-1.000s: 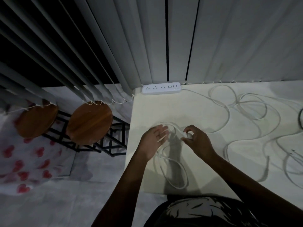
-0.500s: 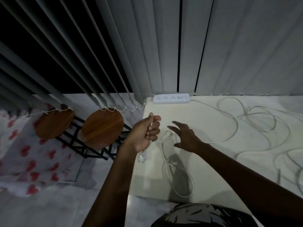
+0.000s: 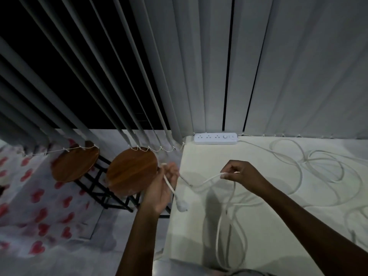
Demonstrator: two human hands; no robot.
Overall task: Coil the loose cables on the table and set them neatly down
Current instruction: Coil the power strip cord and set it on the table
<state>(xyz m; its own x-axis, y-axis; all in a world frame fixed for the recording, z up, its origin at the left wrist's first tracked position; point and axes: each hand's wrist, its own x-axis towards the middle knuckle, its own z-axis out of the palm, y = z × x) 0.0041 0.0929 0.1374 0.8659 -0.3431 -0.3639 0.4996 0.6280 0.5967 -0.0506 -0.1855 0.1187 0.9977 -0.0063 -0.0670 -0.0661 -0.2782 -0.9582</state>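
A white cable (image 3: 207, 181) stretches between two raised hands above the near left part of the pale table (image 3: 199, 156). The left hand (image 3: 162, 188), out past the table's left edge, curls its fingers round the cable's end, and the white plug (image 3: 182, 205) dangles just below that hand. The right hand (image 3: 238, 173), well apart from the left and over the table, pinches the cable further along; from that pinch a long loop hangs down and lies on the near part of the table. More of the white cable sprawls in loose overlapping loops (image 3: 318, 172) across the right side of the table. A white power strip (image 3: 216, 138) lies at the far edge against the grey vertical blinds (image 3: 199, 66). Left of the table stand two round wooden stools (image 3: 131, 171) with black frames, beside a white cloth with red hearts (image 3: 29, 206).
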